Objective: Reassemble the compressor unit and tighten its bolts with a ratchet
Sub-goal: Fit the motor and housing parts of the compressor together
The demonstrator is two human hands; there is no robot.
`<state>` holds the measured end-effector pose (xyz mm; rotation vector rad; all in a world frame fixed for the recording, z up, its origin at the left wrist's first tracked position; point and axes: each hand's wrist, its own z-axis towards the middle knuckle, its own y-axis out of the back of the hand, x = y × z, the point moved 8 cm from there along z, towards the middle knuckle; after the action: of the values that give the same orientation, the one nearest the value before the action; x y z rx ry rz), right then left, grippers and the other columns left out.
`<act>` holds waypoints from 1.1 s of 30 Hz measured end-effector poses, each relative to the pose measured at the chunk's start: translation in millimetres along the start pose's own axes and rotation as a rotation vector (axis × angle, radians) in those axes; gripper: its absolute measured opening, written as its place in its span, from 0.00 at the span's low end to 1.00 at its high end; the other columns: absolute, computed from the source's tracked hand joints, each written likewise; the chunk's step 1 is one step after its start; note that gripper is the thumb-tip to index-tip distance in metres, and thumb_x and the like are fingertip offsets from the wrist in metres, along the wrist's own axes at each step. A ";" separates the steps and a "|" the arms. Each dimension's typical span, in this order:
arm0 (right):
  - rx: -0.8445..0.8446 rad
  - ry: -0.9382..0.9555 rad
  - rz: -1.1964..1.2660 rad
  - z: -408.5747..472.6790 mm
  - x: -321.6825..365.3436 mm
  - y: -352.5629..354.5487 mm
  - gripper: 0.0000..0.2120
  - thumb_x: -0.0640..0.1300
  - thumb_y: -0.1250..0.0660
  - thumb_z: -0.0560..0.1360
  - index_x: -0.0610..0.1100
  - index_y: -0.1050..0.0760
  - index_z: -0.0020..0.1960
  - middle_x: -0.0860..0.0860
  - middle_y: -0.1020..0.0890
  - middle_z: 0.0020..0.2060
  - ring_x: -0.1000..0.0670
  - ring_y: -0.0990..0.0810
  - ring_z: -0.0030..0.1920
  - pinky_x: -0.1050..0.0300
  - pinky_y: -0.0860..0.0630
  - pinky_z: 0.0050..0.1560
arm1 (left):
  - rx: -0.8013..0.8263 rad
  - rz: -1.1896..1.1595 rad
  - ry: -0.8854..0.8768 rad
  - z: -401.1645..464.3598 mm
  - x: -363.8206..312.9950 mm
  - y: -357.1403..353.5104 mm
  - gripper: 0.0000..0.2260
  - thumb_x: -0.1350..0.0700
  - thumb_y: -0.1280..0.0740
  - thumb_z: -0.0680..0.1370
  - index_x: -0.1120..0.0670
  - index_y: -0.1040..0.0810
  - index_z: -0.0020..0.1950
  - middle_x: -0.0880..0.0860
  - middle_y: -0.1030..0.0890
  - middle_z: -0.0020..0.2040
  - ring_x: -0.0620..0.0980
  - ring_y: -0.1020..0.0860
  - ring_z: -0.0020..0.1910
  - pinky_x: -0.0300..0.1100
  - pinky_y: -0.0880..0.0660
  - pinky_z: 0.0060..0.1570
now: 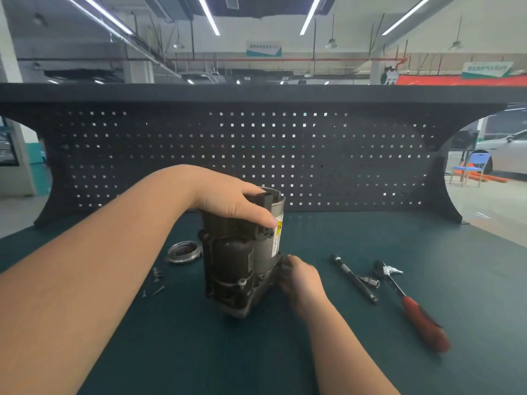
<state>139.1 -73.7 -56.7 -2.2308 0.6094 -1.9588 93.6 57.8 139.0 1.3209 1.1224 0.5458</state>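
- The compressor unit (pixel 242 260) is stood upright on the green worktop (pixel 370 238), its long axis vertical and tipped slightly, with the silver cylindrical part uppermost and the dark cast base lowest.
- The top of the unit is covered by the left hand (pixel 231 198); its fingers are curled over the upper edge and the thumb is pressed against the side, so the unit is held steady.
- The right hand (pixel 299 277) is set against the lower right flange of the unit; its fingers are curled in toward the base and appear to be pinching or turning something small there, though what is held cannot be told.
- The ratchet (pixel 410 303), with its red handle, is left lying to the right of the unit, well apart from it, its long axis running diagonally with the head toward the unit's side.
- An extension bar (pixel 353 277) and a socket (pixel 370 280) are laid between the unit and the ratchet.
- Loose screws (pixel 156 280) and a metal ring (pixel 185 252) are seen to the left of the unit.
- The ratchet is judged nearer to the right hand, which would have to be moved rightward, away from the unit, to reach it.
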 end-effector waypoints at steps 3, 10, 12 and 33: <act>0.017 0.116 -0.215 1.1 3.1 -4.8 0.11 0.49 0.40 0.78 0.44 0.26 0.41 0.51 0.21 0.35 0.52 0.25 0.36 0.60 0.29 0.38 | -0.078 -0.015 -0.008 -0.8 2.3 2.7 0.24 0.32 0.32 0.62 0.36 0.20 0.56 0.40 0.15 0.48 0.42 0.17 0.48 0.42 0.22 0.55; 0.065 0.215 -0.209 3.3 0.9 -12.4 0.13 0.52 0.40 0.81 0.45 0.20 0.52 0.52 0.14 0.45 0.53 0.17 0.48 0.61 0.24 0.46 | -0.144 -0.054 -0.020 -8.9 16.1 6.9 0.28 0.29 0.35 0.56 0.36 0.20 0.53 0.37 0.16 0.45 0.37 0.18 0.43 0.39 0.23 0.50; 0.075 0.215 -0.204 3.5 1.8 -12.1 0.16 0.52 0.40 0.81 0.43 0.19 0.50 0.51 0.14 0.43 0.51 0.16 0.47 0.58 0.22 0.48 | -0.138 -0.067 -0.041 -13.0 23.5 6.9 0.28 0.30 0.34 0.58 0.34 0.22 0.57 0.37 0.16 0.47 0.36 0.18 0.45 0.38 0.24 0.51; 0.082 0.341 -0.371 -4.3 26.1 3.8 0.16 0.55 0.40 0.80 0.44 0.23 0.47 0.53 0.18 0.40 0.56 0.21 0.41 0.60 0.29 0.41 | -0.328 -0.485 -0.218 -46.7 59.6 -8.4 0.26 0.40 0.29 0.60 0.33 0.21 0.59 0.41 0.17 0.56 0.41 0.19 0.55 0.31 0.24 0.50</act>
<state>136.3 -86.0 -33.1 -2.0941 0.1409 -2.5199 75.3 128.6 117.8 0.7669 1.0694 0.2065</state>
